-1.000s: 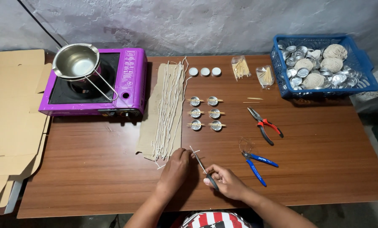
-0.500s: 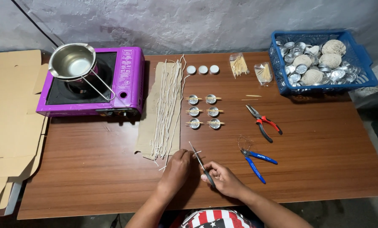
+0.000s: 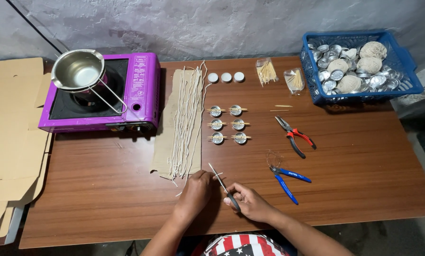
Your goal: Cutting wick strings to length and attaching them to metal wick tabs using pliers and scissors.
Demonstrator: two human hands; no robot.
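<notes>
While the left hand [image 3: 197, 188] pinches a white string [image 3: 218, 175], the right hand's [image 3: 248, 201] grip clasps scissors [image 3: 223, 186] across it.

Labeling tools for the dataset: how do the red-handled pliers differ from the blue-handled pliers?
The red-handled pliers have red-and-black grips and long dark pointed jaws; the blue-handled pliers have all-blue grips and a short head. The red pair lies farther from the person, the blue pair nearer the right hand. Both lie flat on the table, handles spread, untouched.
</notes>
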